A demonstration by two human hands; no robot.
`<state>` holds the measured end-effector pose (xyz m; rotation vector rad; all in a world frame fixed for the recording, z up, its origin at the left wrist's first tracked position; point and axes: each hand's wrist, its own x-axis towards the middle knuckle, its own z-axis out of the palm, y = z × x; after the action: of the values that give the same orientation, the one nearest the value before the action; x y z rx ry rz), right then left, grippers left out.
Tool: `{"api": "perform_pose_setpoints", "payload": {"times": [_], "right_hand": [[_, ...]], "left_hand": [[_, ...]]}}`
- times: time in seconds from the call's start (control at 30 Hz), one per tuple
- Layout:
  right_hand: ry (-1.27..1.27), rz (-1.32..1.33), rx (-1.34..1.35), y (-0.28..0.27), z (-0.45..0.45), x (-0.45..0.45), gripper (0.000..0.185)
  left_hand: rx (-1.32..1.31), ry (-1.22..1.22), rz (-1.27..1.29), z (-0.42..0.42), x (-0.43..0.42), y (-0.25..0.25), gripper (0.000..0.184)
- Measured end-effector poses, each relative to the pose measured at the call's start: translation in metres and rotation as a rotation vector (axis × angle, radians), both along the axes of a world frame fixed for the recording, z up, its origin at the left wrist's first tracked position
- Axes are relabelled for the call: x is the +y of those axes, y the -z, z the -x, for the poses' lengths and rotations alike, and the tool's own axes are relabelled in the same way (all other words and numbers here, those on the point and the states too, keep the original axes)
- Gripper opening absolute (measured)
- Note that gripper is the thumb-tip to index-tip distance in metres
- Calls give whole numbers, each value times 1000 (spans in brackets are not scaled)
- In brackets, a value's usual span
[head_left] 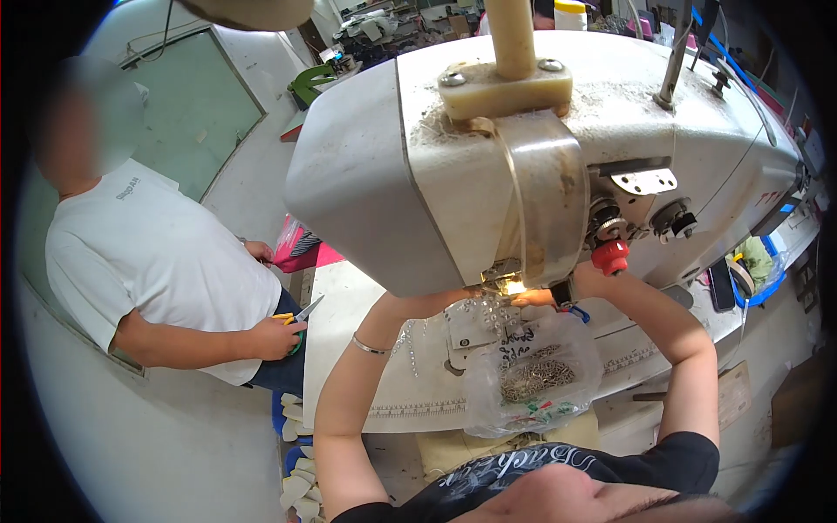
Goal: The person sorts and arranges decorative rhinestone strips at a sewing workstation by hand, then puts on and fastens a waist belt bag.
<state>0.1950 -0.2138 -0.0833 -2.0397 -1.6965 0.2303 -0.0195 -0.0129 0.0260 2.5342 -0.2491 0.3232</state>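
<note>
Both my hands are under the head of a large white sewing machine [366,174], at its lit needle area. My left hand [440,303] comes in from the left, fingers partly hidden by the machine, closed at a cluster of clear beads [495,321]. From the right reaches my right hand [545,296], its fingertips closed at the same beads and its palm partly behind a red knob [609,256]. More clear strands [410,349] hang by my left wrist. Just in front is a clear plastic bag [488,397] holding many small metal-coloured pieces [536,381].
A person in a white shirt [174,253] stands at the left, scissors [301,315] in one hand. A ruler strip [418,408] runs along the white table [349,375]. A phone [721,286], a tape roll [740,275] and a blue basket [767,283] are at the right.
</note>
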Motion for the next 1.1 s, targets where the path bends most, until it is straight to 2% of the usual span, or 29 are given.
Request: {"api": "perform_pose_setpoints", "payload": {"times": [0.07,0.17,0.27,0.4,0.47,0.57,0.67,0.77,0.97,1.07,1.1], "right_hand": [[-7,-4,17,6,-5,5,55],[-15,-5,30,13,-7,9,57],[5,13,41,0,5,1,58],[-32,-131,59,-36,28,-9,56],[-93,-296,-64,-30,26,-7,51],[-125,-345,-246,-13,14,-8,43],[-139,-414,-269,-11,15,-9,39],[-113,-425,-234,-23,24,-13,40],[-73,-411,-259,-43,35,-20,45],[-35,-419,-258,-59,45,-26,49],[-22,-423,-253,-62,47,-26,50]], "left_hand": [[-136,45,13,-1,-1,2,32],[-119,82,78,-2,1,5,30],[-102,94,89,0,1,0,28],[-45,70,150,1,-3,-1,29],[-72,67,169,1,-5,-2,31],[-7,68,153,2,-7,-3,33],[113,5,127,3,-13,-11,35],[100,69,199,0,-9,-5,36],[-4,129,133,-2,-4,-3,37],[71,73,186,-1,-8,-8,37],[96,58,129,-2,-8,-9,37]]}}
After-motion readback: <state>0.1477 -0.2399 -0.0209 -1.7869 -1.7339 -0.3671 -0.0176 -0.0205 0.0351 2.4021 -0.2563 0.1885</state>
